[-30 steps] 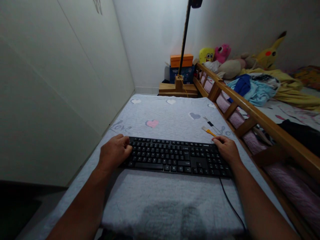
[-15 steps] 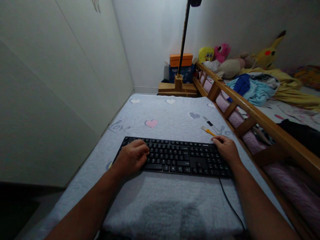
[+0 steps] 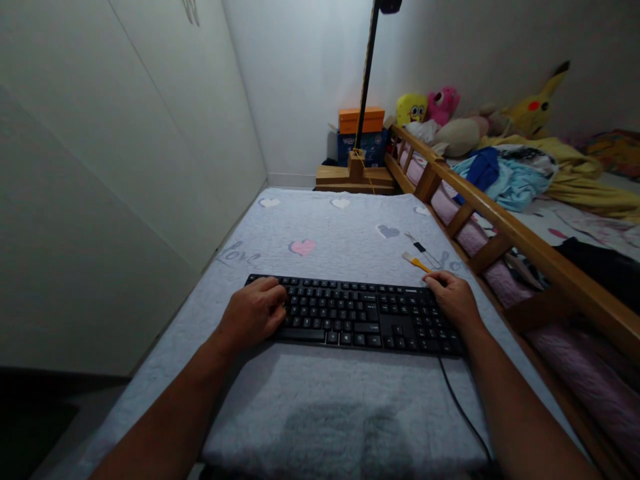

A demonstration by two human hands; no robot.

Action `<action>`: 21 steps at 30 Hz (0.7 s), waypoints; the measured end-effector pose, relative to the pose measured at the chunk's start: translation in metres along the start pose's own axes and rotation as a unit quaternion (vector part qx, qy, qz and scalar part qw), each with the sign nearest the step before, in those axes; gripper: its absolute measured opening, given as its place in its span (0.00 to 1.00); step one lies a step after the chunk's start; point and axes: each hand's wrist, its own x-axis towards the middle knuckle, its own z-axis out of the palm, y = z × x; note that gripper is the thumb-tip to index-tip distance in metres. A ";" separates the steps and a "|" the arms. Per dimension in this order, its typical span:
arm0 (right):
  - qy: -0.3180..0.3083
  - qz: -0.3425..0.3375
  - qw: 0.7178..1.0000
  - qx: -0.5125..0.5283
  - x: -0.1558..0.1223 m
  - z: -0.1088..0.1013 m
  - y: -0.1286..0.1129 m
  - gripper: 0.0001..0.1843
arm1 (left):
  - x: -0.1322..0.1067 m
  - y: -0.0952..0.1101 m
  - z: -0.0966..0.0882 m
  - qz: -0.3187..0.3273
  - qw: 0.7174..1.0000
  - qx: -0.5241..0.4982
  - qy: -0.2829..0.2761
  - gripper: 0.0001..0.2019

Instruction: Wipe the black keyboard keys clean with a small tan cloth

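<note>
A black computer keyboard [image 3: 345, 313] lies across the bed in front of me, its cable [image 3: 463, 407] trailing from the near right side. Over the keyboard's left end is my left hand [image 3: 256, 308], fingers curled in and closed. Whatever its fingers hold, if anything, is hidden. My right hand [image 3: 451, 298] grips the keyboard's right end near the far corner, thumb and fingers close together. Just beyond those fingertips lies a small brush [image 3: 415, 261] with a yellow handle, whose near end almost meets them. Past the brush rests a thin tool with a black band [image 3: 420, 247].
The bed carries a pale blue cover [image 3: 340, 407] with hearts. A wooden rail [image 3: 493, 207] runs along the right, with clothes [image 3: 515, 177] and plush toys beyond. White cabinet doors [image 3: 125, 167] stand left. At the back are an orange box [image 3: 361, 120] and a dark pole [image 3: 367, 73].
My left hand has shifted slightly left along the keyboard, uncovering a few more keys. The right hand, keyboard and brush stay in place.
</note>
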 end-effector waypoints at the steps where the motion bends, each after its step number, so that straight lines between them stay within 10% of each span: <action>1: 0.000 0.002 1.000 0.000 0.000 0.000 0.000 0.18 | 0.000 0.000 0.000 0.001 1.000 -0.007 0.007 0.04; 9: -0.003 0.005 1.000 -0.006 -0.001 -0.001 -0.003 0.19 | 0.002 0.007 0.002 0.048 0.998 -0.041 0.004 0.06; 21: 0.000 0.000 1.000 0.000 0.001 0.000 -0.001 0.17 | -0.001 -0.011 -0.009 -0.049 0.996 0.079 -0.007 0.05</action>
